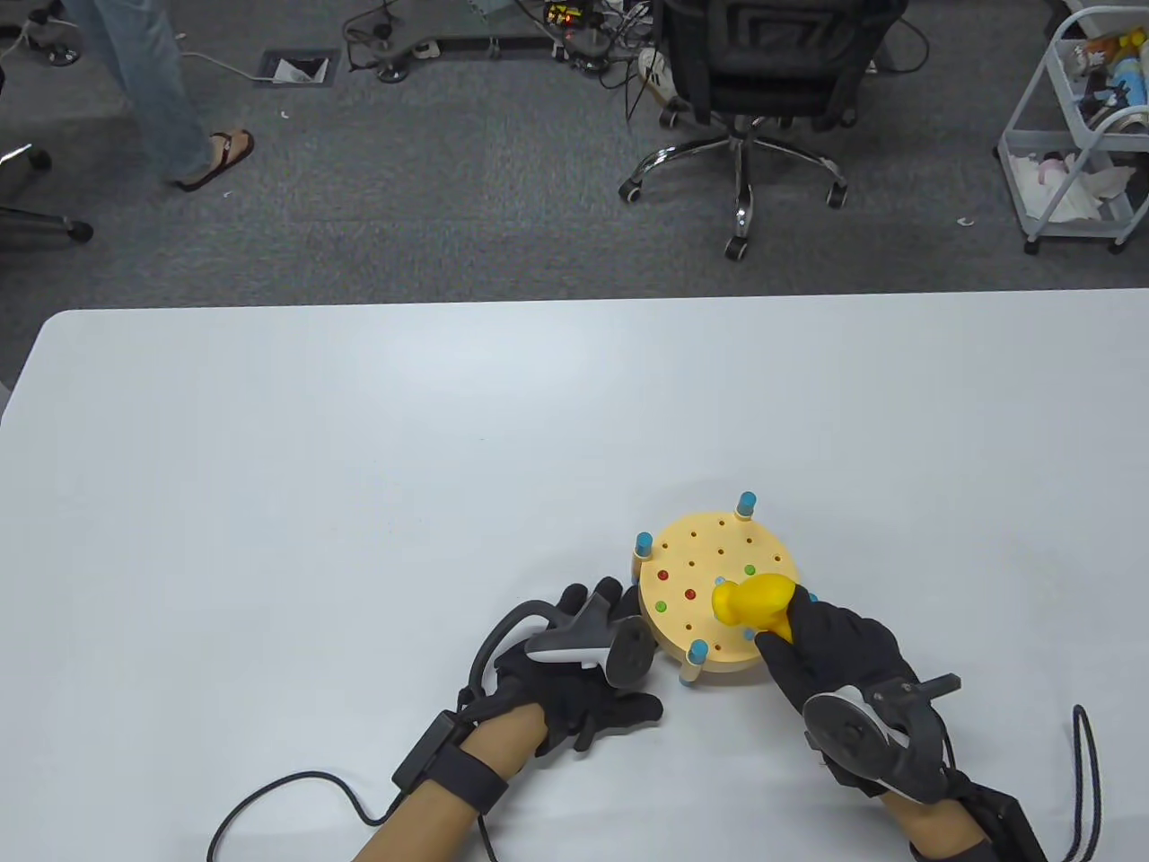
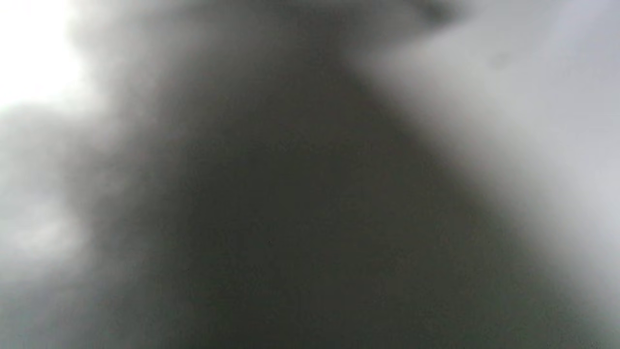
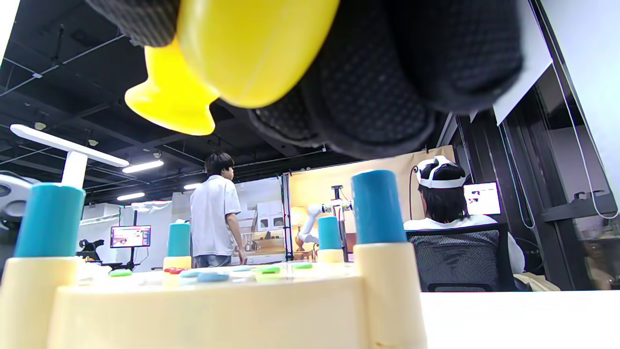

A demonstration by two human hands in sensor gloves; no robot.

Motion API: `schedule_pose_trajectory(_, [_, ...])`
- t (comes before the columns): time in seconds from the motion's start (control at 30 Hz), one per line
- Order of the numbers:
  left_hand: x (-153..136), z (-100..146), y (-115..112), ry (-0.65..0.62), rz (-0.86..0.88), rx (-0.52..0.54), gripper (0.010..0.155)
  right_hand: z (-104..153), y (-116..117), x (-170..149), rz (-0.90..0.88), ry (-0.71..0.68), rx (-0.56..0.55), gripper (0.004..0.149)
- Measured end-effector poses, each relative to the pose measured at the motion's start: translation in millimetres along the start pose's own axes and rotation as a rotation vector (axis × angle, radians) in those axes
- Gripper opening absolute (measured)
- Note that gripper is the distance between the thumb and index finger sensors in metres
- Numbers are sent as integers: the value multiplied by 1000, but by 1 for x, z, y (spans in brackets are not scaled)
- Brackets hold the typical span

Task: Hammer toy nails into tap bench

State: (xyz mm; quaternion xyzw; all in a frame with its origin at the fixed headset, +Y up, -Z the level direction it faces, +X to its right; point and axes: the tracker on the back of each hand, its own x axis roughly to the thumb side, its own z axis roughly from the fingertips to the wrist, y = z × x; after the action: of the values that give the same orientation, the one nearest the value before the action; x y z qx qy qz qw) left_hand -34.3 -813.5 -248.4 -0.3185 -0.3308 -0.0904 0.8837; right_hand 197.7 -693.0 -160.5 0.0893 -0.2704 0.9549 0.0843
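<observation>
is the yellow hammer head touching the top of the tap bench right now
Apart. The right wrist view shows the hammer in the right hand, with open background between its head and the tap bench top.

A dark, blurred shape fills the frame, nothing identifiable.

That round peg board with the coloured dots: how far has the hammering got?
The nails look mostly driven: red and green heads sit about flush in the tap bench. In hand: the right hand holds the yellow hammer above it, while the left hand rests beside its edge. Whether any nail needs tapping, I can't tell.
</observation>
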Motion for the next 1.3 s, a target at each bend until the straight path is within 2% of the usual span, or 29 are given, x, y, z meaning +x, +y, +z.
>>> schedule_pose_trajectory(0.27, [-3,10,0,-3,30,73,94,0,1,0,0,7,3,66])
schedule_pose_trajectory(0.53, [-8,40,1,19,41,267,91,1,0,-1,-17,3,-3,66])
schedule_pose_trajectory(0.63, [-15,52,3,32,78,321,82,1,-1,-1,-29,1,-7,66])
schedule_pose_trajectory(0.73, [-22,60,4,51,128,441,63,1,-1,-1,-37,-2,-11,66])
schedule_pose_trajectory(0.83, [-23,62,8,145,128,519,45,2,-1,-1,-45,-4,-11,66])
schedule_pose_trajectory(0.97, [-15,57,18,318,55,617,37,2,-1,-1,-51,-6,-12,66])
schedule_pose_trajectory(1.13, [-4,42,29,459,-37,578,35,3,-1,-1,-55,-10,-14,66])
schedule_pose_trajectory(1.3, [-1,33,32,550,-48,511,38,4,-1,-1,-57,-17,-12,66])
